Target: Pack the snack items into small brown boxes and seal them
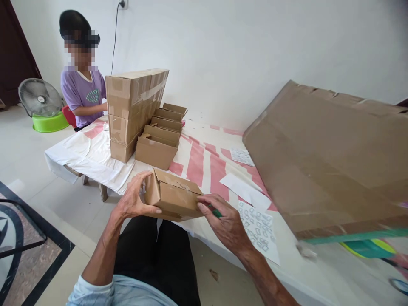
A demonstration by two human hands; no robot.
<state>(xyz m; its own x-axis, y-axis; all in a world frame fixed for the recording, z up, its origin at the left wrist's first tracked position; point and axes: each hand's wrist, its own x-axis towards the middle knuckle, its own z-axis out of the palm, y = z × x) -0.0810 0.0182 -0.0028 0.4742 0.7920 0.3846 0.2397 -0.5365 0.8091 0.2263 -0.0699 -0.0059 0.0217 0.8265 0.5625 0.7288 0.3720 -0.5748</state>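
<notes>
A closed brown cardboard box (178, 193) is held over the table's near edge, above my lap. Wrapped around its left end is my left hand (137, 197), with the thumb along the near lower edge and the fingers at the far side. Clear tape shows at that end, and a thin seam runs along the top. My right hand (225, 219) is closed at the box's right end, its fingertips touching the corner. Between those fingers sits a small green object (217, 213), mostly hidden, so its kind cannot be made out.
Taped boxes (137, 100) stand stacked on the cloth-covered table (194, 163), beside several open boxes (157, 146). Printed sheets (259, 231) lie to the right. A large cardboard sheet (328, 157) leans there. Across the table sits another person (84, 91) near a fan (41, 97).
</notes>
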